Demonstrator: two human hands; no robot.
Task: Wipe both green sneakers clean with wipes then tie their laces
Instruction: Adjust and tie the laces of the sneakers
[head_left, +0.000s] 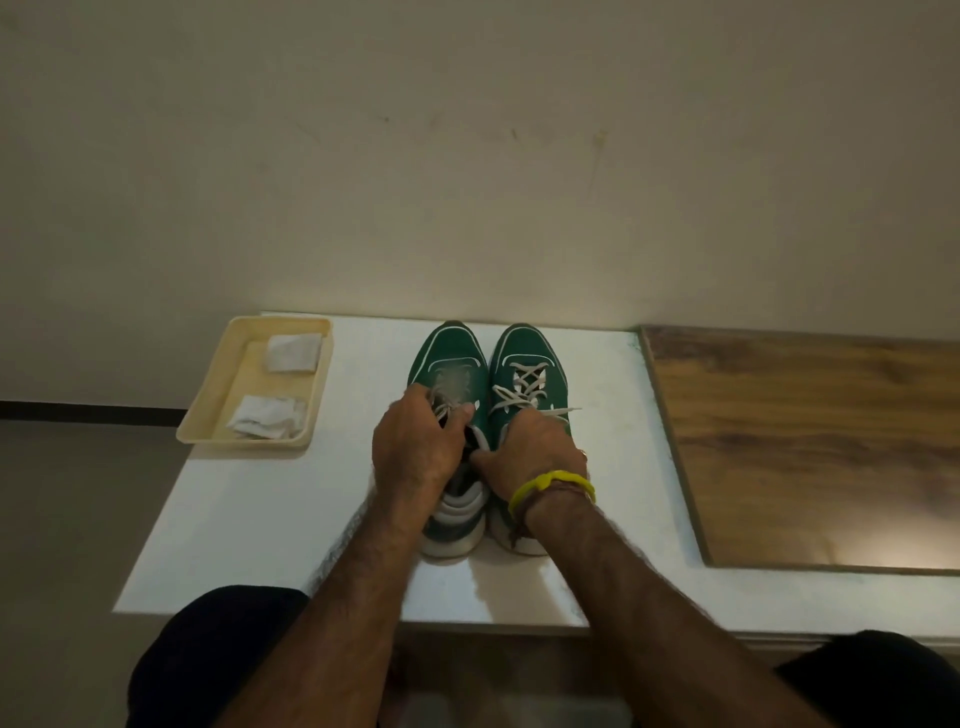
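Observation:
Two green sneakers stand side by side on the white table (270, 509), toes pointing away from me. The left sneaker (451, 353) has its white laces (475, 434) pulled up at the tongue. My left hand (415, 447) curls around one lace strand over the tongue. My right hand (535, 452), with a yellow band on the wrist, pinches another strand of the same shoe's lace beside it. The right sneaker (527, 358) shows white laces (524, 387) crossed and tied, partly under my right hand.
A cream tray (208, 415) at the table's left corner holds two crumpled white wipes (293, 352) (267, 415). A wooden board (810, 447) lies on the right. A bare wall rises just behind the sneakers. My knees sit below the table's near edge.

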